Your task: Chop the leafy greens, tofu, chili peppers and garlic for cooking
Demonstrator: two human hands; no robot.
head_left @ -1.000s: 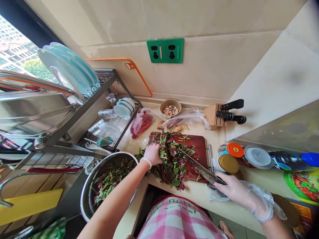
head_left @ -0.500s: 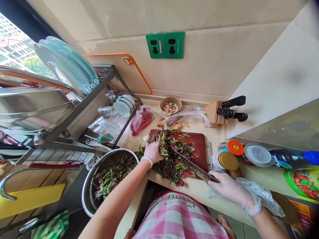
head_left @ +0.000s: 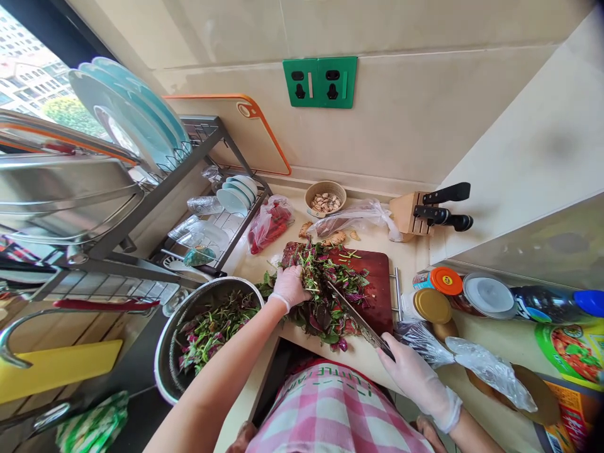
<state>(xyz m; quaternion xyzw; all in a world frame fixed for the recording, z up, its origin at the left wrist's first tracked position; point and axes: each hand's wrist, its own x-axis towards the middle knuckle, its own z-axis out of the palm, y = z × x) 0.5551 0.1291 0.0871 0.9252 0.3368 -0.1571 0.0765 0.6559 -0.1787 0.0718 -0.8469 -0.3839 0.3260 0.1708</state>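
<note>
Sitting left of the left hand (head_left: 290,288) and a little nearer the body, a steel bowl (head_left: 162,352) holds more of the same greenery; beyond that hand, slightly to its left, lies a clear bag (head_left: 271,225) of red produce; the gloved left fingers curl closed over a heap of leafy greens (head_left: 323,318), which spreads rightward from the grip across the dark red board (head_left: 380,286); past the heap stands a small basket (head_left: 311,209) of pale cloves; the knife (head_left: 363,325) slants from the right hand (head_left: 413,371) up and leftward, its blade end among the leaves; the gloved right hand is wrapped firmly round its handle; far beyond that grip is a wooden knife block (head_left: 401,215); just right of it, a gold-lidded jar (head_left: 433,306).
</note>
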